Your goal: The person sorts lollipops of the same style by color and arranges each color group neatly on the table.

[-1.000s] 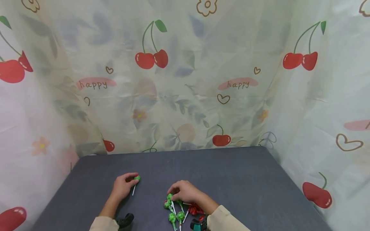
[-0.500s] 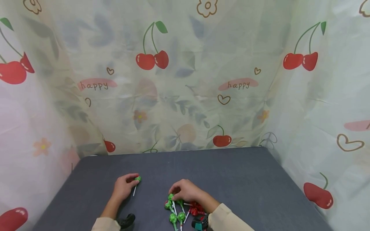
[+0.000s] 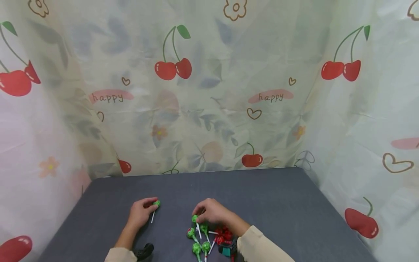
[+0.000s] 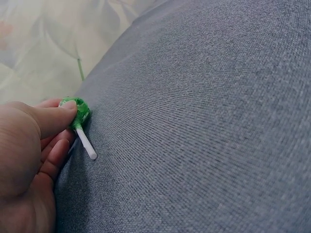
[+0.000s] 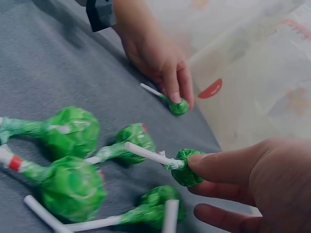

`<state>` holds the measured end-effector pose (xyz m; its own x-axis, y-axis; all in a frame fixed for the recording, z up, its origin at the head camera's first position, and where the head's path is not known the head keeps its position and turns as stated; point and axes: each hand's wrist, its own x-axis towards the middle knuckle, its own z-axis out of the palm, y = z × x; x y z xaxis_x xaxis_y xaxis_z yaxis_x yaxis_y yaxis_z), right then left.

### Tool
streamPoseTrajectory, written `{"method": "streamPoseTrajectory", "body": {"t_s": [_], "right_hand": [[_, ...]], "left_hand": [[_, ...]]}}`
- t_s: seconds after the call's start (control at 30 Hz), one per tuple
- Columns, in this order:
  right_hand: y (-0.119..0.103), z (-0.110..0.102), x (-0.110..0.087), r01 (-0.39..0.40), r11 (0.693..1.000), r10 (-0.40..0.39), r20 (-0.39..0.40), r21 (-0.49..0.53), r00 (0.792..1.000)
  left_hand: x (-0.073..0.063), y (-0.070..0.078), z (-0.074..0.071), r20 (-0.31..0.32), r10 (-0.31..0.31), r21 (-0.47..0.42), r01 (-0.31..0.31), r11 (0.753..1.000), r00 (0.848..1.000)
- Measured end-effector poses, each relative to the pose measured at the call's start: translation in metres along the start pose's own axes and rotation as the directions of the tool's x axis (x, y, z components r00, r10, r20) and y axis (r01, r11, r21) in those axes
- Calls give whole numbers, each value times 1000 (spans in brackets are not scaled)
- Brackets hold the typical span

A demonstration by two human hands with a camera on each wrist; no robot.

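Observation:
My left hand (image 3: 139,214) pinches a green-wrapped lollipop (image 4: 80,111) by its head between thumb and fingers, on the left part of the table; its white stick points toward the near side. With thumb and fingertips, my right hand (image 3: 212,211) pinches another green lollipop (image 5: 185,169) by the head, over the far end of a pile. Several more green lollipops (image 5: 73,187) lie just below that hand, sticks pointing various ways. Red-wrapped lollipops (image 3: 223,235) are bunched beside them, under the right wrist, partly hidden by it.
Dark grey cloth covers the table (image 3: 255,196), whose far edge meets a patterned curtain (image 3: 203,91) printed with cherries. The curtain also closes off both sides. A dark device (image 3: 229,249) is worn on the right wrist, and another black one (image 3: 144,251) on the left.
My right hand has moved slightly away from me, drawing its green lollipop apart from the others in the pile. The left hand keeps its pinch and stays nearly in place.

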<state>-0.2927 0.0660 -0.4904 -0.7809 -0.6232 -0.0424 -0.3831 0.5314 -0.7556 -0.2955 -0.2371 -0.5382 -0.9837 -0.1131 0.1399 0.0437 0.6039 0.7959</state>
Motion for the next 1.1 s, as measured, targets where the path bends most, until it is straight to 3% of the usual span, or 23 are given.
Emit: {"method": "streamPoseTrajectory", "body": {"t_s": [0.33, 0.67, 0.83, 1.1], "right_hand": [[-24, -20, 14, 84, 985, -91, -37, -152, 995], [-35, -20, 33, 82, 994, -88, -78, -74, 993], [-30, -8, 43, 78, 997, -80, -173, -17, 982], [-19, 16, 62, 71, 997, -60, -357, 17, 932]], "left_hand": [[-1, 0, 0, -12, -1, -3, 1, 1000, 1000], [0, 0, 1, -30, 10, -3, -10, 1000, 999], [1, -1, 1, -27, 18, 2, -18, 1000, 999], [1, -2, 1, -33, 6, -4, -6, 1000, 999]]}}
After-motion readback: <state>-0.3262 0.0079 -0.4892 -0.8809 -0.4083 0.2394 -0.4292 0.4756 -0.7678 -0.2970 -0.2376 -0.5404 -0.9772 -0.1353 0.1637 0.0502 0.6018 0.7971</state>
